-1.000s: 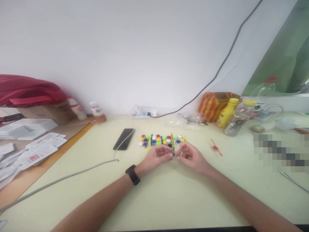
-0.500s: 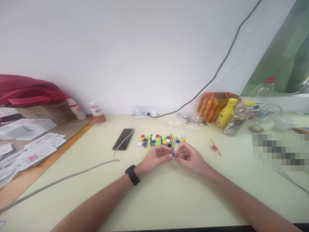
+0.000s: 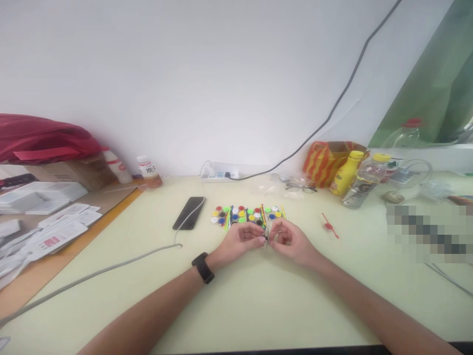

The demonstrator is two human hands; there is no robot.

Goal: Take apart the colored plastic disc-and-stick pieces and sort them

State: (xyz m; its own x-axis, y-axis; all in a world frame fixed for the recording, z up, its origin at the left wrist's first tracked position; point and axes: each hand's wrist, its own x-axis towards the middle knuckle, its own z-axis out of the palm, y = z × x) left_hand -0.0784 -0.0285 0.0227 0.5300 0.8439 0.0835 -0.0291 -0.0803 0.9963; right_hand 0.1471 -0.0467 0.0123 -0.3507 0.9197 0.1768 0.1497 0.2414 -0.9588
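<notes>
My left hand [image 3: 246, 236], with a black watch [image 3: 203, 267] on its wrist, is closed in a pinch on a small dark piece [image 3: 266, 238] with a thin upright part. Close on its right, my right hand [image 3: 290, 240] has thumb and forefinger drawn together by that same piece. Whether it grips the piece too is too small to make out. Just behind both hands lie several coloured discs [image 3: 252, 217] in rows, with thin coloured sticks [image 3: 263, 215] between them. Farther right, a red stick with a red disc [image 3: 327, 226] lies alone on the table.
A phone [image 3: 188, 213] with a white cable lies left of the discs. Eyeglasses [image 3: 301, 188], a yellow bottle [image 3: 347, 172] and a clear bottle [image 3: 365, 182] stand at the back right. A grey cable [image 3: 92, 273] crosses the left side, beside white cards [image 3: 66, 229].
The thin part between my fingertips has shifted slightly and now stands upright, reaching a little below them. Both hands have barely moved.
</notes>
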